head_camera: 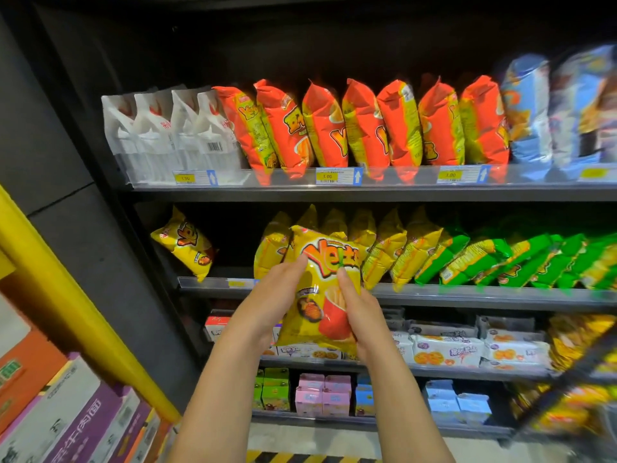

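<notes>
Black shelving (334, 192) fills the view, four tiers deep, with a yellow post (66, 312) slanting down its left side. On the top tier a long row of red bags (364, 128) stands upright, with white bags (173, 128) to their left and blue bags (561, 108) to their right. On the second tier green bags (500, 259) lean leftward at the right, touching a row of yellow bags (387, 248) in the middle; a lone bag (185, 243) lies tilted at the far left, well apart from that row. Lower down sit cookie packs (447, 350) and, beneath them, small cartons (322, 394).

A held bag (320, 282) – yellow, with fries printed on it – hangs upright in the air in front of the second tier, near the left end of the yellow row and overlapping it in view. The left hand (277, 295) grasps its left edge, thumb on the front. The right hand (357, 305) clasps its right edge, thumb laid across the front, fingers wrapped behind.

Price tags (339, 176) – yellow and white with blue arrows – sit on the top tier's front lip.
</notes>
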Motion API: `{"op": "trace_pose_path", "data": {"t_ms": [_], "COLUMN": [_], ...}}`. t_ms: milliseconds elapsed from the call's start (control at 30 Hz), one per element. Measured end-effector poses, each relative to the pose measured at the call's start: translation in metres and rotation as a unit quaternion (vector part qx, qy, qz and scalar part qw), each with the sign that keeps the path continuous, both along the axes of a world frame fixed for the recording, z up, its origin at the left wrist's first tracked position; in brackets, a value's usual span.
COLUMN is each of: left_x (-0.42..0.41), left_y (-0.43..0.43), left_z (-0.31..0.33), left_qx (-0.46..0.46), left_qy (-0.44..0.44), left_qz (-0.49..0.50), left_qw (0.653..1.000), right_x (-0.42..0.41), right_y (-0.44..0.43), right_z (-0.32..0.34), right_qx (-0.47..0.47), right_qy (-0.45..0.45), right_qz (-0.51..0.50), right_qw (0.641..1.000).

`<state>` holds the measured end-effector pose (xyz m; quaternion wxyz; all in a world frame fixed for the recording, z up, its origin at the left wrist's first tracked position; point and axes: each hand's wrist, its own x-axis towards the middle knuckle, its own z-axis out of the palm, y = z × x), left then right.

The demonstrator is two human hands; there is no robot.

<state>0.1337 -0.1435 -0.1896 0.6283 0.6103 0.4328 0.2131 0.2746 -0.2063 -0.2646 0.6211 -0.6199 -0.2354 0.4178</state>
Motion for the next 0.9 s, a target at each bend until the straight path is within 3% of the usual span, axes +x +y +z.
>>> {"op": "trace_pose_path", "data": {"t_ms": [100, 233, 367, 500, 633, 767, 900], "left_x": [0.009, 0.004, -0.005, -0.011, -0.008, -0.005, -0.009], "left_y": [-0.002, 0.004, 0.002, 0.004, 0.004, 0.001, -0.004], "left_z": [-0.012, -0.021, -0.022, -0.033, -0.032, -0.026, -0.023], "left_qx": [0.05, 0.055, -0.095, -0.145, -0.104, 0.013, 0.084], "left_qy": [0.049, 0.061, -0.092, -0.16, -0.133, -0.093, -0.095], "left_qz": [0.051, 0.114, 0.128, 0.118, 0.124, 0.118, 0.057], "left_qw": [0.996, 0.99, 0.983, 0.969, 0.978, 0.989, 0.99], "right_x": [-0.003, 0.004, 0.015, 0.017, 0.017, 0.011, 0.009], "right_y": [0.001, -0.003, -0.011, -0.014, -0.014, -0.018, -0.024], "right_z": [0.013, 0.024, 0.035, 0.038, 0.04, 0.045, 0.043], "right_qx": [-0.001, 0.025, 0.095, 0.131, 0.109, 0.078, 0.086], "right_qy": [-0.102, -0.026, 0.06, 0.088, 0.042, -0.07, -0.108], "right_qz": [0.035, 0.074, 0.066, 0.06, 0.067, 0.115, 0.114], "right_qw": [0.994, 0.997, 0.991, 0.986, 0.991, 0.988, 0.984]}}
